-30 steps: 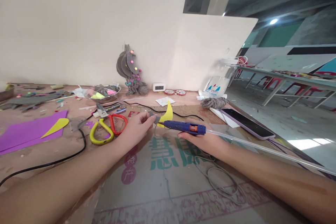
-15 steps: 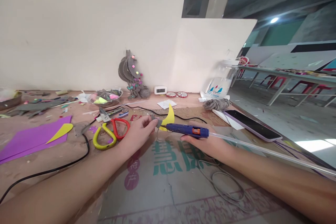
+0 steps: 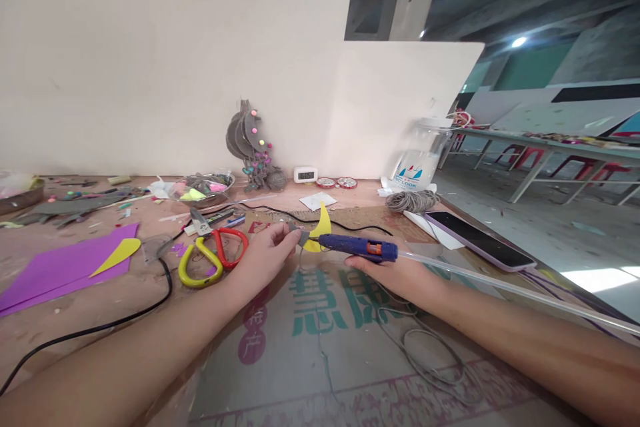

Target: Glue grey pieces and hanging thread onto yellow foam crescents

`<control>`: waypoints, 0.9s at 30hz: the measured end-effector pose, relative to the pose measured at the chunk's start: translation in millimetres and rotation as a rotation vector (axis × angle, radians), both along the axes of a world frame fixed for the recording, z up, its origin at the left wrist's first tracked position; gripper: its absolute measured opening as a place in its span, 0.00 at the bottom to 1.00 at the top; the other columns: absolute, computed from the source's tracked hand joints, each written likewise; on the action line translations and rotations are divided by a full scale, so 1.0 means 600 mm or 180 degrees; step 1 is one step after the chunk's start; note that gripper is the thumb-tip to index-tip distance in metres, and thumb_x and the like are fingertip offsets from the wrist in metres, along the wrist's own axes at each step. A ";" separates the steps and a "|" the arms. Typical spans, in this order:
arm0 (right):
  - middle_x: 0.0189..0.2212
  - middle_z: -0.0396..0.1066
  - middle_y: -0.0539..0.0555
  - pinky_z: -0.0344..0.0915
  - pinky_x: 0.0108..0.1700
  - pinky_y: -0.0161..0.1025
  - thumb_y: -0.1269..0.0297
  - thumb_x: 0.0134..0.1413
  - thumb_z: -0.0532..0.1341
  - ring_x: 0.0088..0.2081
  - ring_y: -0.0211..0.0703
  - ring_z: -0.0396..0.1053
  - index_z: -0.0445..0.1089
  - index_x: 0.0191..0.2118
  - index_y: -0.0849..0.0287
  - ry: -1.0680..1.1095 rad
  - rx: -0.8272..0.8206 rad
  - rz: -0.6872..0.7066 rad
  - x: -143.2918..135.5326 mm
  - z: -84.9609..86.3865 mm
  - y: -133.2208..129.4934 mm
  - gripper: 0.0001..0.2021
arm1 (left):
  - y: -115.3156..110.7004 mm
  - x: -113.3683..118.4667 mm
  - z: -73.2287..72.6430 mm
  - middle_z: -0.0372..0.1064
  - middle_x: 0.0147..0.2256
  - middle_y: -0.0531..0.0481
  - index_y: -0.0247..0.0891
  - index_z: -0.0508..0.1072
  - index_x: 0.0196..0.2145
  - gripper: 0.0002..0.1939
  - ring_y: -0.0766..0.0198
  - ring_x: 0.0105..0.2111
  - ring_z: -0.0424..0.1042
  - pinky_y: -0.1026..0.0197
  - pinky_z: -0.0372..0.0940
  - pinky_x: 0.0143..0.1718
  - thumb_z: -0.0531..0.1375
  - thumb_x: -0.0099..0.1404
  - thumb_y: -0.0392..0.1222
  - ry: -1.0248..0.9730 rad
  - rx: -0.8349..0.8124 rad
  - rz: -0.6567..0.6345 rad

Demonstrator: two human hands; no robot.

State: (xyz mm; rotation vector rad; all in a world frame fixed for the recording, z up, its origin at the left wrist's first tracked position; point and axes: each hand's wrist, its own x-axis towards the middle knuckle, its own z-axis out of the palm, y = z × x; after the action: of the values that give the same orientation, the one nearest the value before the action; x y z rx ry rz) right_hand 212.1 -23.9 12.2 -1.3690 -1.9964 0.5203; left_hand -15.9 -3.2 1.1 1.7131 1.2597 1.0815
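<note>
My left hand (image 3: 270,245) pinches a small grey piece (image 3: 301,235), felt-like, over the printed board (image 3: 260,387). In my right hand (image 3: 395,275) lies a blue glue gun (image 3: 357,247), with a long clear glue stick (image 3: 475,271) running out of its back. The gun's nozzle meets or nearly meets the grey piece. A yellow crescent (image 3: 324,220) shows just behind the nozzle; whether it touches the grey piece I cannot tell. Grey cord (image 3: 435,353) lies in loops below my right hand.
Scissors with yellow and red handles (image 3: 200,273) lie left of my left hand, near purple sheets (image 3: 60,270) and a black cable (image 3: 100,328). Behind are a bowl (image 3: 203,197), a small clock (image 3: 305,175) and a jar (image 3: 417,160). A phone (image 3: 480,240) lies at right.
The whole view has shifted slightly. Both hands, the grey piece and the glue gun keep nearly the same places relative to each other.
</note>
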 end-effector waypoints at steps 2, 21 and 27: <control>0.24 0.66 0.48 0.58 0.27 0.33 0.48 0.46 0.60 0.26 0.37 0.62 0.68 0.30 0.58 -0.0019 -0.0020 -0.0023 0.001 -0.002 0.001 0.16 | 0.000 0.000 0.001 0.57 0.19 0.57 0.38 0.58 0.20 0.18 0.69 0.21 0.55 0.65 0.50 0.23 0.52 0.60 0.53 -0.0020 0.0000 0.0000; 0.24 0.70 0.51 0.64 0.28 0.37 0.53 0.45 0.61 0.28 0.43 0.67 0.71 0.33 0.57 0.0118 0.0090 -0.0024 0.005 -0.003 0.003 0.13 | -0.001 -0.001 -0.001 0.57 0.19 0.57 0.38 0.58 0.21 0.18 0.69 0.20 0.56 0.66 0.50 0.23 0.51 0.61 0.53 0.0176 0.0114 0.0002; 0.26 0.71 0.52 0.65 0.29 0.37 0.52 0.44 0.62 0.29 0.44 0.68 0.71 0.33 0.58 0.0078 0.0124 -0.0127 0.002 0.000 0.002 0.14 | -0.007 0.001 0.003 0.56 0.18 0.58 0.38 0.58 0.20 0.17 0.69 0.20 0.55 0.66 0.50 0.23 0.52 0.60 0.51 0.0219 0.0201 0.0060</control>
State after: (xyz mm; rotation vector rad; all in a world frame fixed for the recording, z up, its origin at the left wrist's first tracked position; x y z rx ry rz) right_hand 213.1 -22.8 12.5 -1.3696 -1.9456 0.4755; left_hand -15.5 -7.4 2.9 1.8029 1.2991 1.0921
